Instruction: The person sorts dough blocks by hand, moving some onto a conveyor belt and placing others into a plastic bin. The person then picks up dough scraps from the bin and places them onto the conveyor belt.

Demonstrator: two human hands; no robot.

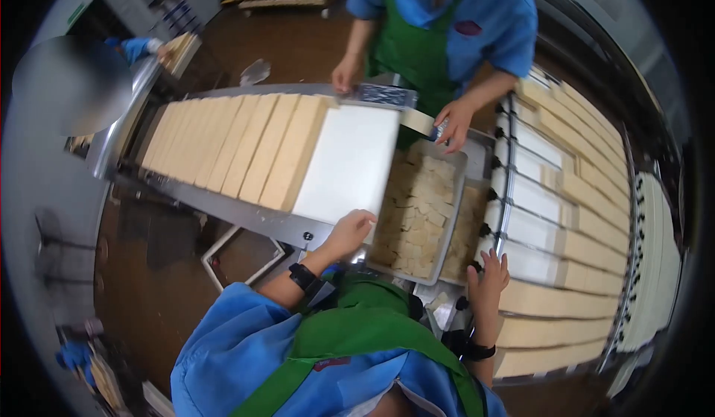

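My left hand (353, 232) is at the near edge of the white conveyor belt (346, 163), its fingers slightly bent; whether it holds anything is hidden. To the right, my right hand (488, 279) has its fingers apart and holds nothing, beside the belt with pale long blocks (555, 298). Between my hands is a grey bin (452, 231) of thin pale pieces (421, 208). More long pale blocks (246, 149) stand in a row on the left part of the white belt. Rods with black knobs (506, 171) run along the right belt.
Across the bin stands a co-worker in a green apron (417, 40), one hand (456, 122) near a pale strip (417, 121), the other by the belt's far edge. Another person (138, 48) is at the far left. A white frame (242, 257) lies below the left belt.
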